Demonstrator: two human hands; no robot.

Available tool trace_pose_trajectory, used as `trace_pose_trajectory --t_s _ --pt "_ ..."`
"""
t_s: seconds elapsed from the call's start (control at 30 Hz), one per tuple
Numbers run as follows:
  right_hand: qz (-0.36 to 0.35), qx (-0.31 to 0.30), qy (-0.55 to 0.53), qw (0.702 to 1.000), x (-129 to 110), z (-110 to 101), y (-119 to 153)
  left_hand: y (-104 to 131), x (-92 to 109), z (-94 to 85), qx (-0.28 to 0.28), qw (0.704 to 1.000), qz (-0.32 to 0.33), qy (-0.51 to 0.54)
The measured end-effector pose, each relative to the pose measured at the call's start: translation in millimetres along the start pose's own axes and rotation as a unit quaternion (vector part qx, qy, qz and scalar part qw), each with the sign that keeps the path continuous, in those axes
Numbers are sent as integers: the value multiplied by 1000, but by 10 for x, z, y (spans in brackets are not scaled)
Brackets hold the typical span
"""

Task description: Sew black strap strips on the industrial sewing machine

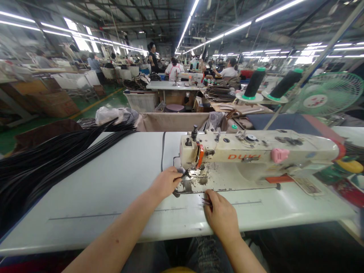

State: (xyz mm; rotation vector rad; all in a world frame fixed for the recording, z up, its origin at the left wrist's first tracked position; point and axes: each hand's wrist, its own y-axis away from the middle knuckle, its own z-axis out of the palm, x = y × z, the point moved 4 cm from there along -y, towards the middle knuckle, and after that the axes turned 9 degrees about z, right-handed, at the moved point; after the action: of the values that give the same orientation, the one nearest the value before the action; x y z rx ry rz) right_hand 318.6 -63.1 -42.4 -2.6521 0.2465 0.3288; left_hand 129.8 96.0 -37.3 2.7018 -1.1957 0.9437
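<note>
My left hand (167,182) is closed at the left of the sewing machine (256,151), its fingertips pinching the end of a black strip (184,174) beside the presser foot (196,173). A thin black length (163,151) runs over the table behind this hand; whether it is the same strip is hidden. My right hand (221,212) rests on the table in front of the machine bed, curled around what look like small thread snips (207,202). Their two slim points stick out to the left, slightly apart; the rest lies under the fingers.
A large bundle of black strips (71,151) hangs over the table's left side. Two black thread cones (254,84) and a green fan (327,94) stand at the back right. Beyond the white table (108,189) is a fabric-lined bin (173,123). Several people work farther off.
</note>
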Motion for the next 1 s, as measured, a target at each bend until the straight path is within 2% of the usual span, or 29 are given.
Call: trace_pose_trajectory --t_s 0.1,0.27,0.43,0.53,0.7,0.83,1.0 --pt "0 -2 -6 1000 -11 -3 -5 95 172 80 -7 1000 -11 -3" --pt "6 -10 -10 1000 -19 -8 -11 175 430 276 -10 998 -68 -6" --pt "12 -13 -12 1000 -24 -21 -1 180 564 436 0 996 -87 16" --pt "15 -15 -16 1000 -28 -28 4 183 597 424 -6 995 -102 -6" --pt "26 -21 -33 999 -24 -15 11 248 616 381 -52 992 -113 -22" --pt "32 -20 -66 997 -11 -18 6 345 666 378 -92 992 -87 -29" --pt "15 -18 -149 989 67 -79 38 390 819 256 -88 992 -45 -81"
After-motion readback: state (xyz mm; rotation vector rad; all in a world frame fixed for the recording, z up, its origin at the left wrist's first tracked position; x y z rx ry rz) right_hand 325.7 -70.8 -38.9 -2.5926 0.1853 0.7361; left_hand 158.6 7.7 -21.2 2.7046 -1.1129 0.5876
